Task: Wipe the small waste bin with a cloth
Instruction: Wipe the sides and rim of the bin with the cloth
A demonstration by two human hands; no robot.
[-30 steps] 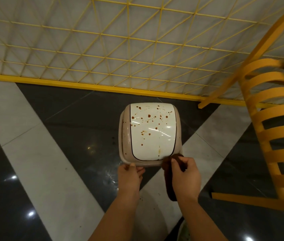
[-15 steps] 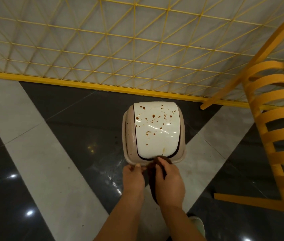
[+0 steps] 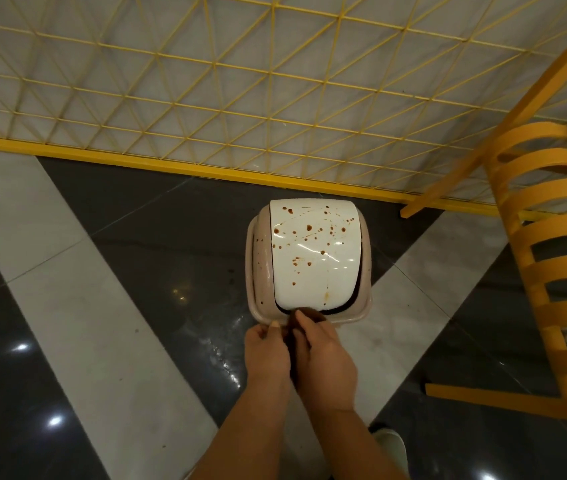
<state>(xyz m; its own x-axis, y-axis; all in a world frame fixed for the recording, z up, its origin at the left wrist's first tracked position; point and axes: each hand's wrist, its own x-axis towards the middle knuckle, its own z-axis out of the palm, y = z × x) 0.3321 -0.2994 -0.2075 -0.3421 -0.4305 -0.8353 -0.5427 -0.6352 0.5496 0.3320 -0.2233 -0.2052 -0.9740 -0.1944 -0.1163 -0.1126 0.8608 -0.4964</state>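
A small beige waste bin (image 3: 258, 271) stands on the floor, its white swing lid (image 3: 313, 261) spattered with brown spots. My left hand (image 3: 266, 351) grips the near rim of the bin at its left corner. My right hand (image 3: 323, 358) holds a dark brown cloth (image 3: 310, 315) against the near rim, just below the lid's front edge. Most of the cloth is hidden between and under my hands.
A yellow wire lattice fence (image 3: 212, 67) with a yellow base rail runs behind the bin. A yellow slatted chair (image 3: 552, 258) stands at the right, its leg rail low on the floor. Glossy black and white floor tiles (image 3: 102, 271) surround the bin. A shoe tip (image 3: 389, 445) shows near my right arm.
My right hand has slid the cloth leftward along the bin's near rim, from its right corner to the middle, close against my left hand. The left hand kept its grip.
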